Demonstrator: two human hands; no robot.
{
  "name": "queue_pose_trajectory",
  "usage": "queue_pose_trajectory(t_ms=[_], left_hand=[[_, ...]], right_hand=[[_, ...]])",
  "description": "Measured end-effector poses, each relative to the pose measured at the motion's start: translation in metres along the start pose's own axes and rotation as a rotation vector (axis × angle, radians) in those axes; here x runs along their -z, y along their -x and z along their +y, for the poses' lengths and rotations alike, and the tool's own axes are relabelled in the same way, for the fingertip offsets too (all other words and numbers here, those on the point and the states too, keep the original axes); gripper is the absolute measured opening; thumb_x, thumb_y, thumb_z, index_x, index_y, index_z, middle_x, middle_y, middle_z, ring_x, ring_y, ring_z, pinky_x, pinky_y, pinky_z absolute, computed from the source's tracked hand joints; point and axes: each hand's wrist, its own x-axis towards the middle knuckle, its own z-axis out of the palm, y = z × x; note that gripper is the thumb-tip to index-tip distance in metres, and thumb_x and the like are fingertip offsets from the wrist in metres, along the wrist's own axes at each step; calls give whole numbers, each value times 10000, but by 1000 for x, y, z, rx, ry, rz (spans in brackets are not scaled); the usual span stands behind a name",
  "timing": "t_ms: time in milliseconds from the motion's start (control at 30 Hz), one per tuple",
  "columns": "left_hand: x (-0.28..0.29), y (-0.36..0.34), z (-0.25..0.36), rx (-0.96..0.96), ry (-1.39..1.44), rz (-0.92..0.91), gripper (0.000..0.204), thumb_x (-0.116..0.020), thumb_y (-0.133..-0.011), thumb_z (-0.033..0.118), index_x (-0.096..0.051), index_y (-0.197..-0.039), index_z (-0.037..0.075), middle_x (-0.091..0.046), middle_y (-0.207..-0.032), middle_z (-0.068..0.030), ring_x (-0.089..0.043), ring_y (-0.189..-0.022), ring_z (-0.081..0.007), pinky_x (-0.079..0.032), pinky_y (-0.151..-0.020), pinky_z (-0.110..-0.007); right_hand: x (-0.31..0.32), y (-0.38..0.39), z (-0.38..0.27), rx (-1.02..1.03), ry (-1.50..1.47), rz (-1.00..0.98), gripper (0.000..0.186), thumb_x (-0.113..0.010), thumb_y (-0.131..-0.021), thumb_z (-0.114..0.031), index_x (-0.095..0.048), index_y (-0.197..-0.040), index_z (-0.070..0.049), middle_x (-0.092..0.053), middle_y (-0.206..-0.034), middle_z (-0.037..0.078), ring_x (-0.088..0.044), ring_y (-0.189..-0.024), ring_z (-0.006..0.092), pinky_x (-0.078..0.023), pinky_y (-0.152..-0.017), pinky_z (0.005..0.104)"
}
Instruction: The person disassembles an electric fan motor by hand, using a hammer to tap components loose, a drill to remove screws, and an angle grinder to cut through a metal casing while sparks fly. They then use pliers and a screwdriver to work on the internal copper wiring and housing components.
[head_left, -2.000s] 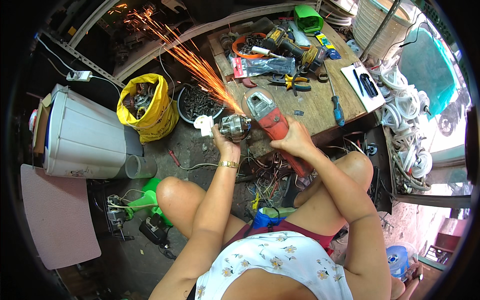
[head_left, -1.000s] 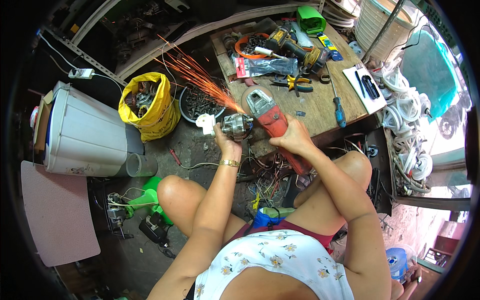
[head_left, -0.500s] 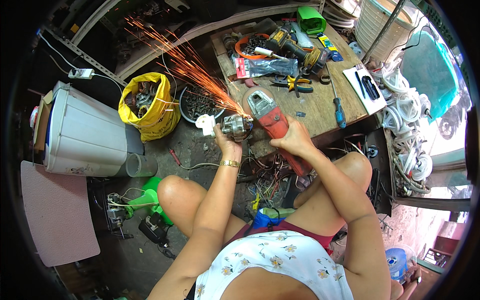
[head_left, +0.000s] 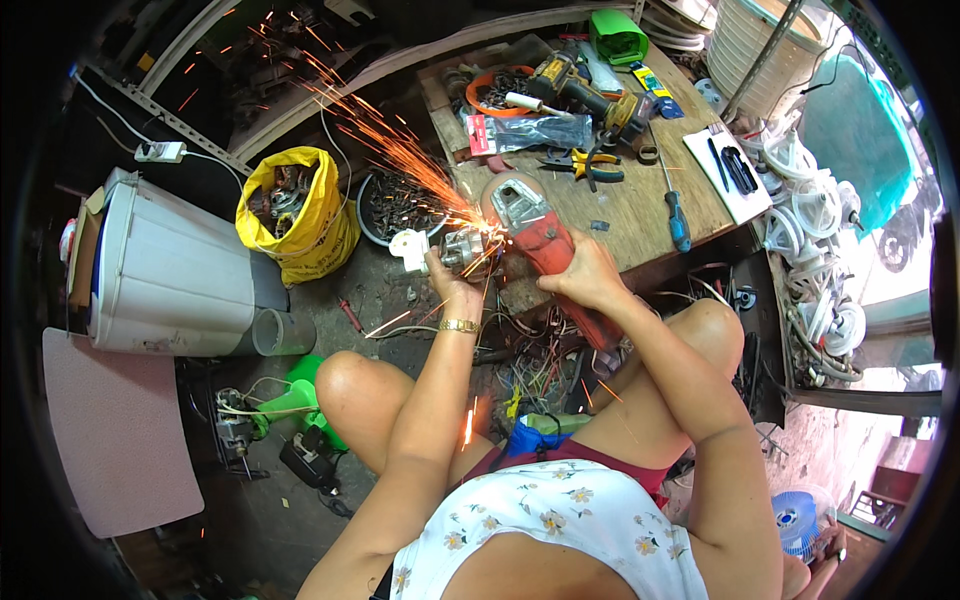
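My left hand (head_left: 452, 288) is closed round a silver metal motor (head_left: 462, 250) with a white fitting (head_left: 408, 251) at its left end. My right hand (head_left: 586, 276) grips the body of a red angle grinder (head_left: 546, 240); its disc (head_left: 490, 193) sits at the motor's right end, where orange sparks spray up to the left and some fall toward my legs. A wooden bench (head_left: 640, 220) lies beneath the grinder. Beside the motor stand a bowl of small metal pieces (head_left: 390, 200) and a yellow sack of metal parts (head_left: 310, 240).
On the bench are drills (head_left: 622, 118), pliers (head_left: 575, 163), a blue screwdriver (head_left: 672, 215) and a white pad (head_left: 710, 170). White plastic parts (head_left: 810, 220) hang at right. A grey bin (head_left: 170, 260) and a pinkish board (head_left: 115, 430) are at left; loose wires lie below the bench.
Both hands stay nearly in place with motor and grinder. Sparks now also scatter downward over the motor and toward my lap, besides the stream going up to the left.
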Motion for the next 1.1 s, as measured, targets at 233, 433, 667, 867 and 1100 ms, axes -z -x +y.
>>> queue_pose_trajectory(t_ms=[233, 433, 667, 867, 1100], left_hand=[[5, -6, 0, 39, -33, 24, 470, -474, -880, 432, -587, -1154, 67, -658, -1116, -128, -652, -998, -293, -528, -899, -461], [8, -5, 2, 80, -49, -44, 490, -483, -859, 448, -584, -1151, 68, -664, -1101, -131, -660, -988, -302, -538, -896, -471], [20, -16, 4, 57, -46, -33, 496, -484, -864, 462, -577, -1162, 76, -665, -1093, -126, -659, -982, -300, -538, -883, -467], [12, -11, -6, 61, -36, 26, 489, -483, -873, 460, -571, -1169, 81, -651, -1110, -124, -641, -1002, -296, -515, -902, -466], [15, -12, 0, 34, 1, -34, 378, -529, -869, 391, -596, -1076, 82, -657, -1059, -80, -645, -981, -254, -527, -868, -461]], right_hand=[[1, -1, -5, -39, 22, -6, 764, -804, -561, -352, -566, -1179, 29, -680, -1000, 270, -659, -964, 419, -521, -856, 461], [3, 1, 4, -11, -41, 71, 749, -803, -560, -323, -568, -1181, 25, -680, -998, 269, -662, -954, 423, -520, -855, 459], [2, 3, -5, -26, -19, -7, 777, -802, -561, -322, -556, -1202, 41, -677, -1010, 275, -660, -969, 420, -517, -866, 456], [2, 1, 3, -31, -6, 18, 791, -801, -562, -325, -547, -1214, 45, -676, -1016, 277, -660, -972, 421, -517, -872, 455], [3, 5, -6, -20, 6, -1, 759, -801, -561, -326, -558, -1183, 34, -676, -1009, 275, -658, -973, 426, -513, -877, 460]])
